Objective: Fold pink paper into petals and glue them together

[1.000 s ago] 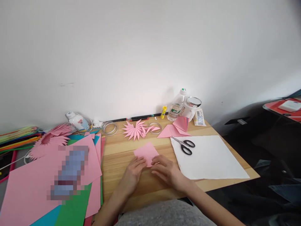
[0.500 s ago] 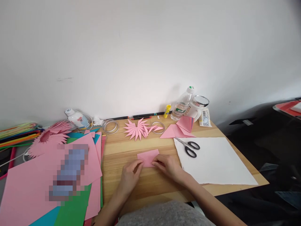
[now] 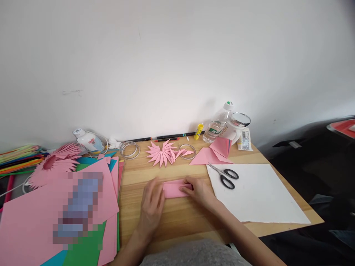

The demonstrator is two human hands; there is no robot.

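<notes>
A small pink sheet of paper [image 3: 175,191] lies on the wooden table in front of me, its far part folded over toward me. My right hand [image 3: 198,192] grips the paper's right end, thumb on top and fingers at the far edge. At the left end is my left hand [image 3: 153,201], fingers stretched out and a little blurred; its fingertips reach the paper's edge. Beyond the paper sits a spiky fan of folded pink paper pieces [image 3: 161,155]. Black-handled scissors [image 3: 227,178] rest on a white sheet [image 3: 257,195] to the right.
Pink and green paper sheets [image 3: 33,218] are stacked at left, beside a larger pink folded ring [image 3: 55,162]. Along the wall stand a spray bottle [image 3: 88,141], tape rings [image 3: 129,150], a yellow glue stick [image 3: 198,132], a water bottle [image 3: 216,127] and a white mug [image 3: 235,129].
The pink paper's far part has been folded over toward me. My left hand has let go its pinch and its fingers have straightened; my right hand has shifted up along the right end.
</notes>
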